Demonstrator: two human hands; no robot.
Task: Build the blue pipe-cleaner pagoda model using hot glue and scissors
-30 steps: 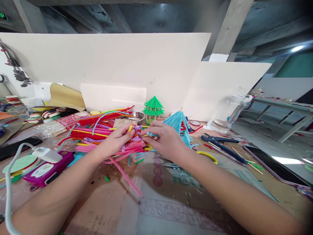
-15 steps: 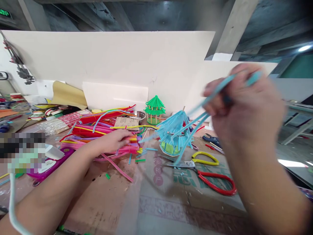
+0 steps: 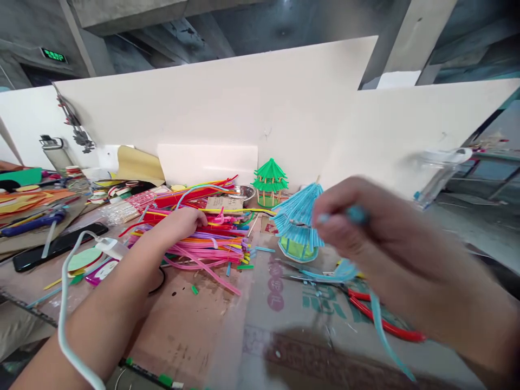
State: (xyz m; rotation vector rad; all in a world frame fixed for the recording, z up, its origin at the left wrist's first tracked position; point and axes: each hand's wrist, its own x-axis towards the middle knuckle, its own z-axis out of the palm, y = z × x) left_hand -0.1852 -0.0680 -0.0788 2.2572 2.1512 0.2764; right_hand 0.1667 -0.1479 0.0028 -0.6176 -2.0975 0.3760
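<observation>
My right hand (image 3: 353, 227), blurred by motion, is closed around light-blue pipe cleaners (image 3: 382, 319) whose loose ends hang down over the scissors. On the left, my left hand (image 3: 189, 221) is curled onto a pile of pink, red, yellow and purple pipe cleaners (image 3: 211, 249). Its fingertips are partly hidden among the strands. Just beyond my right hand stands a small model pavilion (image 3: 294, 216) with a blue fringed roof and a pale green base; my hand covers its right side. Scissors with red and yellow handles (image 3: 385, 322) lie partly hidden below my right hand.
A finished-looking green model pavilion (image 3: 271, 181) stands against the white partition (image 3: 211, 108). Beside it is a metal bowl (image 3: 244, 192). To the left lie a black phone (image 3: 57, 249), a white cable (image 3: 65, 319) and packaged sticks (image 3: 134, 203). Cut scraps dot the table.
My right hand has come down and left with the blue pipe cleaners. My left hand has drawn back from the bundle's cut ends, farther onto the pile. The view has turned left.
</observation>
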